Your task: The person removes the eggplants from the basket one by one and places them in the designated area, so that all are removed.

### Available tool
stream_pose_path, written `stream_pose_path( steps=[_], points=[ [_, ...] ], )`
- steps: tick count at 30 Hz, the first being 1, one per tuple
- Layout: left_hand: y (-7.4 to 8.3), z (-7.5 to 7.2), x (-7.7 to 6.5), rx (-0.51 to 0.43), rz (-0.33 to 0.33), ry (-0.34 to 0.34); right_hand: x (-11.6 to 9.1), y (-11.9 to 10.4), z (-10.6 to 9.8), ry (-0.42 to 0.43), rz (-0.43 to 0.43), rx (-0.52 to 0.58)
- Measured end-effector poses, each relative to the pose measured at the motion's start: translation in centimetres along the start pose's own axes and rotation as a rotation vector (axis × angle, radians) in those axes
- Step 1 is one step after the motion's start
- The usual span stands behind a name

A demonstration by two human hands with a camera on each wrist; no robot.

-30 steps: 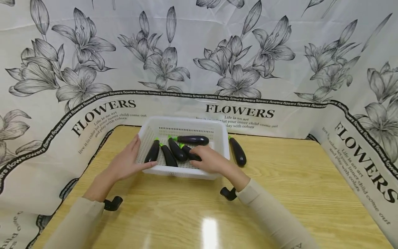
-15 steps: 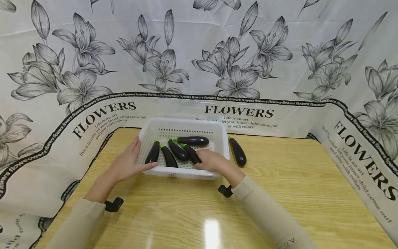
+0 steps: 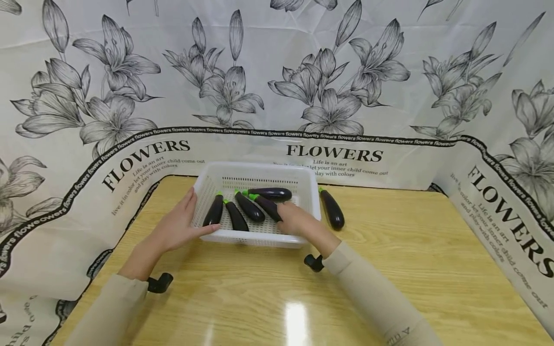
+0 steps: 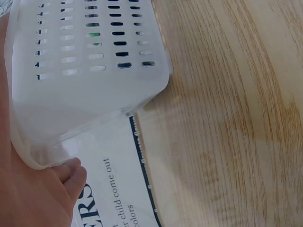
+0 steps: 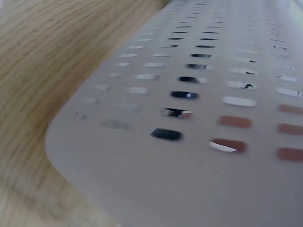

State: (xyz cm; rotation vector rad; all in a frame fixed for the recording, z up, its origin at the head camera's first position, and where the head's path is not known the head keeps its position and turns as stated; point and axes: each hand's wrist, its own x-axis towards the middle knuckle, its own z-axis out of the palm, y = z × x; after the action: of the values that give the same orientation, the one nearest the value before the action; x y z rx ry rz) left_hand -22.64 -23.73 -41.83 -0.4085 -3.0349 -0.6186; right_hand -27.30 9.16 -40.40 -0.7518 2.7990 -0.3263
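Observation:
A white perforated plastic basket (image 3: 255, 237) stands at the back of the table with several dark purple eggplants in it. My left hand (image 3: 175, 225) grips its front left corner, thumb along the front rim and fingers on the left side. In the left wrist view those fingertips show at the end of the basket's (image 4: 85, 101) rim. Inside the basket, my right hand (image 3: 297, 222) holds the lower end of an eggplant (image 3: 266, 205), green stem toward the back left; its fingertips are hidden. From the right wrist, the basket wall (image 5: 156, 184) covers most of the hand.
One more eggplant (image 3: 332, 209) lies on the wooden table (image 3: 411, 250) just right of the basket. Close behind the basket rises a flower-printed cloth (image 3: 337, 158), which also runs along both sides of the table.
My right hand has shifted slightly right inside the basket, and the eggplant it holds has turned and moved up against the rear one. The left hand stays on the basket corner.

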Motion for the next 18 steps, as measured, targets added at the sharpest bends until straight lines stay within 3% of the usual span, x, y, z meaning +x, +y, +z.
stream_pose_path(
  steps=[8, 18],
  points=[
    [0.0, 0.0, 0.2, -0.007, -0.002, -0.004, -1.8, -0.3, -2.3, 0.030, 0.003, 0.012],
    [0.1, 0.1, 0.2, -0.008, -0.006, -0.007, -4.2, 1.6, -4.4, 0.178, -0.138, 0.119]
  ],
)
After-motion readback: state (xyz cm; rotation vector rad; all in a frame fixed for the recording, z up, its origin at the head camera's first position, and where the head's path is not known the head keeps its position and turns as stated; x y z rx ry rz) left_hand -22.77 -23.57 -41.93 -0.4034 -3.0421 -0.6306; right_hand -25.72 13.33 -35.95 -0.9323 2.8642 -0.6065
